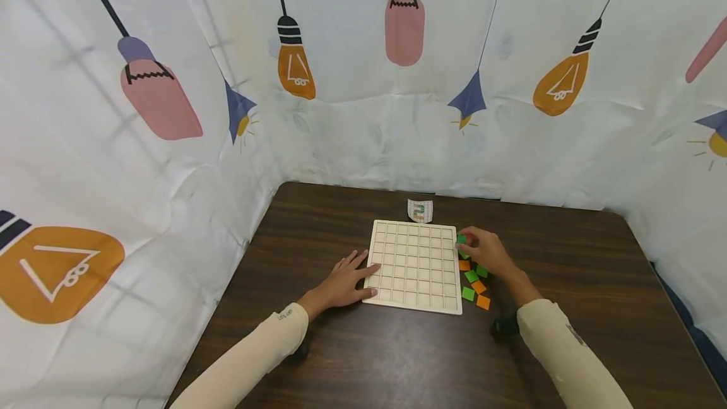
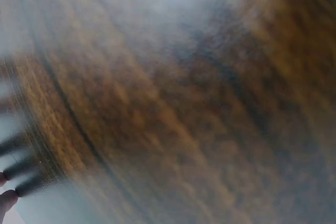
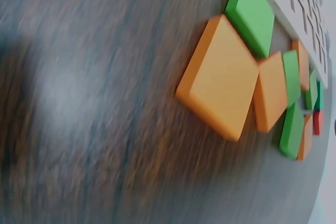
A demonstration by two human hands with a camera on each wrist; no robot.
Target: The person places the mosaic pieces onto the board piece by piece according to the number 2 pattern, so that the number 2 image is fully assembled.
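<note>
From here I see my left hand [image 1: 342, 284] spread on the gridded board [image 1: 417, 270], right hand [image 1: 490, 254] pinching a green tile [image 1: 461, 239].

Tiles [image 1: 479, 286] lie right of the board [image 1: 413, 268], paper [image 1: 420, 211] behind.

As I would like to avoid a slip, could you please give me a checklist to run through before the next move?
1. Grid board flat on the table: ok.
2. Left hand at the board: ok, touching its left edge.
3. Right hand at the tiles: ok, beside the board's right edge.
4. Firm hold on the green tile by the right hand's fingers: cannot tell.
5. Tiles spread well apart: not ok, they lie bunched together.
6. Pattern card legible: cannot tell, its details are too small.
</note>
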